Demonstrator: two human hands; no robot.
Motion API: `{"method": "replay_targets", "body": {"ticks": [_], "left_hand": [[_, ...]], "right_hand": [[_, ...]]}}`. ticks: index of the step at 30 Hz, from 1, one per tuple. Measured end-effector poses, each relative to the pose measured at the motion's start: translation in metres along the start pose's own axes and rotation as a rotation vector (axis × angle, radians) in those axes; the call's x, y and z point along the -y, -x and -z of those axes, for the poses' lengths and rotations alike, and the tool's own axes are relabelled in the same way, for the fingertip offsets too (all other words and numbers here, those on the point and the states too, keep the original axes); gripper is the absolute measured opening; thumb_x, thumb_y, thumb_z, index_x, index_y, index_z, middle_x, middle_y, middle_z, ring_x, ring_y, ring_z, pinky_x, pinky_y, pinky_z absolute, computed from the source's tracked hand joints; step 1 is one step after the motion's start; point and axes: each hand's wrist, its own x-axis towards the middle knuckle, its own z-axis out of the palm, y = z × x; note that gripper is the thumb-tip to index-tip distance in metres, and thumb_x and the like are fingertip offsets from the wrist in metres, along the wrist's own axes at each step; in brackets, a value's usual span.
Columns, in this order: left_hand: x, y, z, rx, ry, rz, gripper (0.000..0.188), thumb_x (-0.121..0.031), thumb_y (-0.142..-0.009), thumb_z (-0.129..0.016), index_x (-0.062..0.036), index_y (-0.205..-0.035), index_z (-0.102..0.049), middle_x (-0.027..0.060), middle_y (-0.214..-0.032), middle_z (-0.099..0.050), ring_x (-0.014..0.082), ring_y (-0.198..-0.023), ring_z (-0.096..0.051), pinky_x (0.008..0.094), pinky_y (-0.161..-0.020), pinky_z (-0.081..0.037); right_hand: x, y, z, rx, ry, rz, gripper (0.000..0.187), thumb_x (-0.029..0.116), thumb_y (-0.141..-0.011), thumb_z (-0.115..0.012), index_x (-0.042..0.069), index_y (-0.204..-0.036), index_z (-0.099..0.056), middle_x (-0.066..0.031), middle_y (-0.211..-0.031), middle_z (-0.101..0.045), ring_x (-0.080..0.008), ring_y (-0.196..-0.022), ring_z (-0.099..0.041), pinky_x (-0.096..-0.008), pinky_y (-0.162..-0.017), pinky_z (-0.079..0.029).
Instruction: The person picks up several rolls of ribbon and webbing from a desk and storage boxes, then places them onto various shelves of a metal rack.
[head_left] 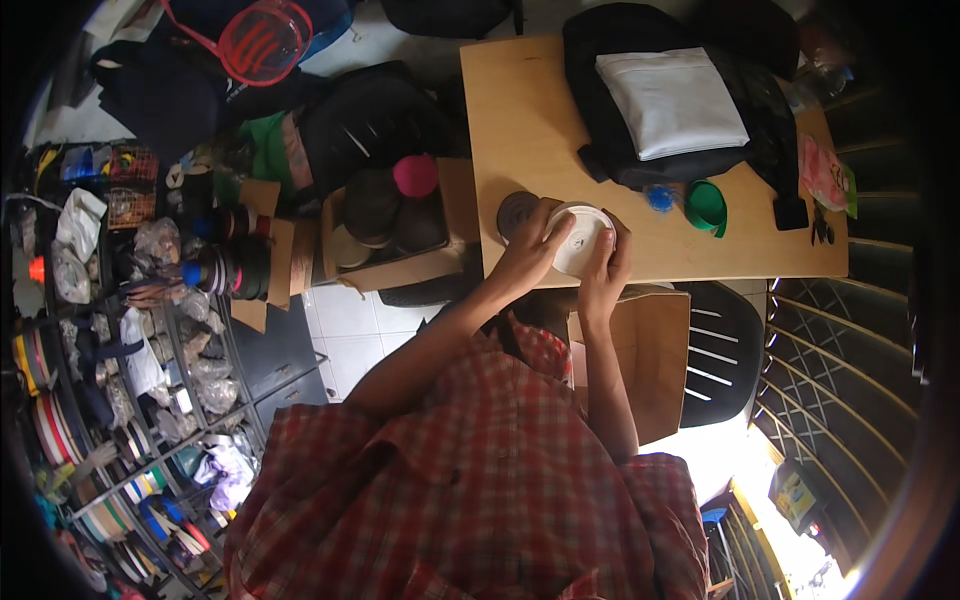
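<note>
Both my hands are closed around a white roll of what looks like tape or webbing [582, 238], held over the near edge of the wooden table. My left hand [534, 246] grips its left side, with the thumb on the flat face. On the other side, my right hand [607, 262] wraps its fingers around the rim. Just left of the roll, a dark coiled roll [515, 210] lies on the table, partly covered by my left hand. Farther right sit a green roll of ribbon [706, 207] and a small blue bundle [660, 198].
A black bag [610, 60] with a white flat pouch [672, 103] covers much of the table [515, 110]. To the left, a cardboard box [415, 268] holds several rolls. Another open box [640, 370] stands below the table edge by a black chair [718, 350]. Packed shelves line the left.
</note>
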Motion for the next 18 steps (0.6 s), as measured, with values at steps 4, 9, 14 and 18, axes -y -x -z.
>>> {"method": "replay_targets", "body": {"ticks": [4, 9, 14, 18], "left_hand": [[0.028, 0.012, -0.035, -0.195, 0.434, 0.197, 0.045, -0.04, -0.101, -0.038, -0.0033, -0.126, -0.038, 0.0166, -0.123, -0.047, 0.0255, -0.12, -0.043, 0.0372, -0.098, -0.036], [0.063, 0.006, -0.035, -0.008, 0.174, 0.397, 0.047, -0.041, -0.099, -0.042, -0.0037, -0.127, -0.037, 0.015, -0.124, -0.048, 0.0238, -0.116, -0.046, 0.0348, -0.092, -0.041], [0.054, -0.003, -0.004, 0.211, 0.261, 0.281, 0.051, -0.038, -0.099, -0.044, -0.0025, -0.134, -0.039, 0.0155, -0.127, -0.05, 0.0222, -0.12, -0.046, 0.0335, -0.101, -0.034], [0.059, 0.01, -0.038, -0.142, 0.429, 0.299, 0.054, -0.043, -0.101, -0.036, -0.0048, -0.139, -0.031, 0.019, -0.14, -0.037, 0.0287, -0.134, -0.031, 0.0374, -0.11, -0.023]], "right_hand": [[-0.019, 0.011, -0.02, -0.233, 0.01, -0.046, 0.037, 0.025, -0.103, -0.037, -0.002, -0.127, -0.043, -0.0187, -0.12, -0.051, -0.0247, -0.11, -0.051, -0.0359, -0.095, -0.04], [-0.035, 0.017, -0.013, -0.231, -0.132, -0.182, 0.037, 0.026, -0.103, -0.037, -0.002, -0.125, -0.045, -0.0175, -0.116, -0.053, -0.0243, -0.106, -0.053, -0.0353, -0.094, -0.041], [-0.042, 0.007, 0.008, 0.093, 0.024, -0.059, 0.035, 0.026, -0.102, -0.039, 0.001, -0.123, -0.05, -0.017, -0.114, -0.057, -0.0248, -0.105, -0.054, -0.0353, -0.093, -0.042], [-0.04, 0.017, -0.012, -0.03, 0.063, -0.059, 0.039, 0.025, -0.102, -0.039, -0.001, -0.13, -0.042, -0.0205, -0.125, -0.049, -0.029, -0.115, -0.048, -0.0382, -0.1, -0.037]]}}
